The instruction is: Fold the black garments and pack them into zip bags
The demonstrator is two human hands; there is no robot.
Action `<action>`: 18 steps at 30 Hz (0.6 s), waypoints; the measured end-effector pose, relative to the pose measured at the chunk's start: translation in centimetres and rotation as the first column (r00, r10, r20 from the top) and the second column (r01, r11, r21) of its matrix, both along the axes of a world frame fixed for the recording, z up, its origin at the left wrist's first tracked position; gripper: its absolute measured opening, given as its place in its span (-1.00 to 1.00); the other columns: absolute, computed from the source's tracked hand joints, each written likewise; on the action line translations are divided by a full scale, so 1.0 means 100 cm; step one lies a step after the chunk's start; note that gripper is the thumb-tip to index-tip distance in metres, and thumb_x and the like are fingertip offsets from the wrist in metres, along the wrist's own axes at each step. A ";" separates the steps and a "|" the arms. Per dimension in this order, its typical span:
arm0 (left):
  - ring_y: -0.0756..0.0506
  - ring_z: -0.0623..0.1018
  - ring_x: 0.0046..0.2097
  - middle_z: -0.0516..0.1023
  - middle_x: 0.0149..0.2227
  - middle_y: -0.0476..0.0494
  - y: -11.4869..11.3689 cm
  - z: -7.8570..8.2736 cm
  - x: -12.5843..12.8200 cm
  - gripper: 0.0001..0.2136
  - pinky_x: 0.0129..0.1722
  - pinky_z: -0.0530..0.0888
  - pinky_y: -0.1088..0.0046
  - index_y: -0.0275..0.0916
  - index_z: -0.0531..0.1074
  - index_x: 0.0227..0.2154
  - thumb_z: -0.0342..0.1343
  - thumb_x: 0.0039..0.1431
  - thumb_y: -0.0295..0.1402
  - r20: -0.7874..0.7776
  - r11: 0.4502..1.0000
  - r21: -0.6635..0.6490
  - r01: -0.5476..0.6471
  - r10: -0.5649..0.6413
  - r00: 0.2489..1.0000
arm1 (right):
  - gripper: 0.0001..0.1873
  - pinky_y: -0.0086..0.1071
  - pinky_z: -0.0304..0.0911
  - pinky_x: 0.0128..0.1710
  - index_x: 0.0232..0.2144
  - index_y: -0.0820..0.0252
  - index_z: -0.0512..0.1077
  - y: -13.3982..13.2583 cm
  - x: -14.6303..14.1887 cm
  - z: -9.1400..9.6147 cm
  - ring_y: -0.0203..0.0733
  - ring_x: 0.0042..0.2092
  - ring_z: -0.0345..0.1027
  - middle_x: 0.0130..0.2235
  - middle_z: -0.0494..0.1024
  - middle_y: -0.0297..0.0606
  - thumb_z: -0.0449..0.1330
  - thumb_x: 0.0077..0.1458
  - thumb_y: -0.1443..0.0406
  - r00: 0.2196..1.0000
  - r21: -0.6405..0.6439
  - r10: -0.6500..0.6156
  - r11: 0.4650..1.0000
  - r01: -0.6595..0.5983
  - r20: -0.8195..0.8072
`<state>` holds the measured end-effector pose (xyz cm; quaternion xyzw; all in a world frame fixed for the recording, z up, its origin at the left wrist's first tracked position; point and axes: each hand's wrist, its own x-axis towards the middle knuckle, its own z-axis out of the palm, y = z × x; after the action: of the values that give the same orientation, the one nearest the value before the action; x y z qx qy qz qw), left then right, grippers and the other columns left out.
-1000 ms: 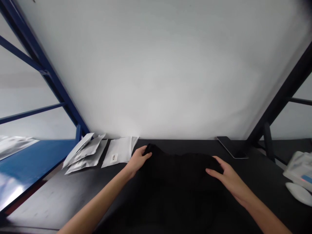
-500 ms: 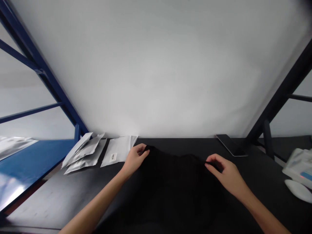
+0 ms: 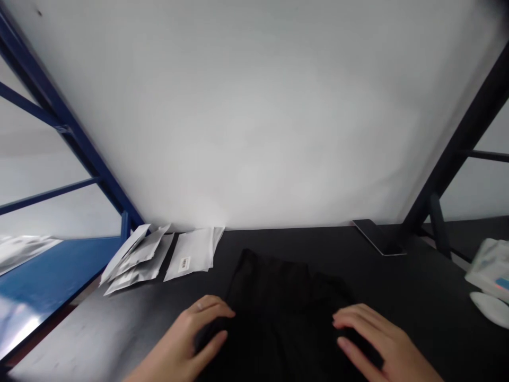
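A black garment (image 3: 278,284) lies folded on the black table (image 3: 417,276), its far edge pointing at the white wall. My left hand (image 3: 194,334) grips the garment's near left side, fingers curled over the cloth and thumb underneath. My right hand (image 3: 371,339) holds the near right side the same way, with dark cloth between fingers and thumb. Both hands sit close to me, low in the view.
Several white flat pouches (image 3: 191,252) lie fanned out at the table's back left. A dark flat device (image 3: 376,237) rests at the back right by a black post. White packets (image 3: 491,270) and a white rounded object (image 3: 491,309) sit far right. A blue shelf (image 3: 47,270) stands left.
Both hands left the garment's far corners and drew back toward me to its near sides. The far edge now lies flat on the table.
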<state>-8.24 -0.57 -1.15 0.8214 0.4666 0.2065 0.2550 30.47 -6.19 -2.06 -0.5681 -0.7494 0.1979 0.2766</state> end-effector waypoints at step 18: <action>-0.42 0.04 0.50 -0.01 0.52 -0.16 0.033 -0.032 0.049 -0.35 0.40 -0.01 -0.31 0.09 0.04 0.47 0.08 0.41 -0.03 -0.220 0.953 0.039 0.299 -0.284 0.933 | -0.11 0.39 -0.40 0.40 0.43 -0.16 0.14 0.070 0.034 -0.017 0.25 0.50 -0.32 0.48 0.01 -0.29 0.33 0.14 -0.04 0.937 -0.188 0.149 0.978 -0.093 0.316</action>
<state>-3.35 2.71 -4.39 0.9074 0.3562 0.0946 0.2020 33.83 0.85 -3.72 -0.5673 -0.7989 0.1805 0.0858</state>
